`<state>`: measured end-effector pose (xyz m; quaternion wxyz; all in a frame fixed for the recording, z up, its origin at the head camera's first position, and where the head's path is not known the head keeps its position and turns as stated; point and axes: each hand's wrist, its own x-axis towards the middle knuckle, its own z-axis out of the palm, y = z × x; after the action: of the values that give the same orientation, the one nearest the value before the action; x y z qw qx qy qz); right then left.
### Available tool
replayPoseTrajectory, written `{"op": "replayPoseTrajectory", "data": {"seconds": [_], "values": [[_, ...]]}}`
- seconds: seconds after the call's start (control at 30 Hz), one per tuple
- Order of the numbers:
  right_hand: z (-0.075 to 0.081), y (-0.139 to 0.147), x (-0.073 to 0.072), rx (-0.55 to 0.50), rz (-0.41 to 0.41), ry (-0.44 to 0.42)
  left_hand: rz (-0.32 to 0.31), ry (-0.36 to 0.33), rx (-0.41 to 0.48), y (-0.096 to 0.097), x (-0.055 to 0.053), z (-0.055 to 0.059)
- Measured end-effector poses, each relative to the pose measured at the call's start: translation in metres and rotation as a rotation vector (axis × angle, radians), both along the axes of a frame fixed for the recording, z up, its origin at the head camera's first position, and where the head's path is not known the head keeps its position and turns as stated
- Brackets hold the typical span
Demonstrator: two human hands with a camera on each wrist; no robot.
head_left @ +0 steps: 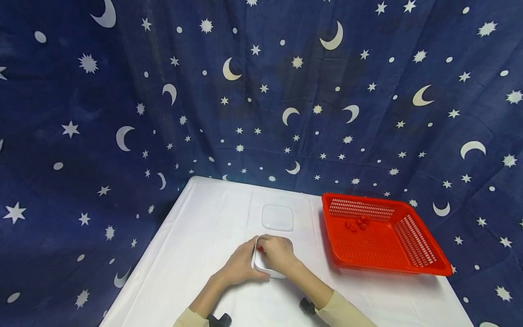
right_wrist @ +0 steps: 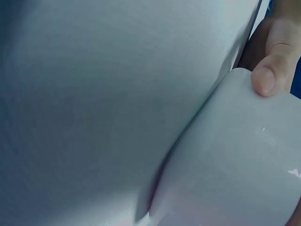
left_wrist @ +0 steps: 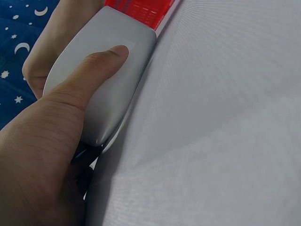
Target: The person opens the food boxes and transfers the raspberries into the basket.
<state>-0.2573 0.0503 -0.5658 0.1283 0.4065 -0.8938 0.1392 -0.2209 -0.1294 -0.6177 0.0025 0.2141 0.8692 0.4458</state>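
Observation:
A small white square container (head_left: 276,274) sits on the table. Its left side is gripped by my left hand (head_left: 240,264), with the thumb along the front wall. In the left wrist view that thumb lies flat across the container's side (left_wrist: 110,99). My right hand (head_left: 278,253) reaches into the container's opening from above, fingers curled. A small red piece (head_left: 260,249) shows at its fingertips; its exact kind is too small to tell. The right wrist view shows the container's smooth wall (right_wrist: 225,150) and the left thumb (right_wrist: 265,80) on its edge, while the right fingers are hidden.
A clear, rounded-square lid (head_left: 278,218) lies flat just behind the container. To the right stands a red plastic basket (head_left: 384,247) with several small red pieces (head_left: 357,224) inside. White cloth (head_left: 196,236) covers the table, and a dark blue star-patterned curtain (head_left: 261,113) hangs behind.

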Motion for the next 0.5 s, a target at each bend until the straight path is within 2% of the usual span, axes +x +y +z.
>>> {"op": "replayPoseTrajectory", "data": {"seconds": [0.3,0.5], "values": [[0.0007,0.0001,-0.0014,-0.015,0.005,-0.006,-0.008,0.031,0.019,0.0007,-0.0015,0.0008],[0.0021,0.0005,0.0000,-0.023,0.013,-0.018,-0.025,0.018,0.034,0.0000,-0.0012,-0.0009]]}}
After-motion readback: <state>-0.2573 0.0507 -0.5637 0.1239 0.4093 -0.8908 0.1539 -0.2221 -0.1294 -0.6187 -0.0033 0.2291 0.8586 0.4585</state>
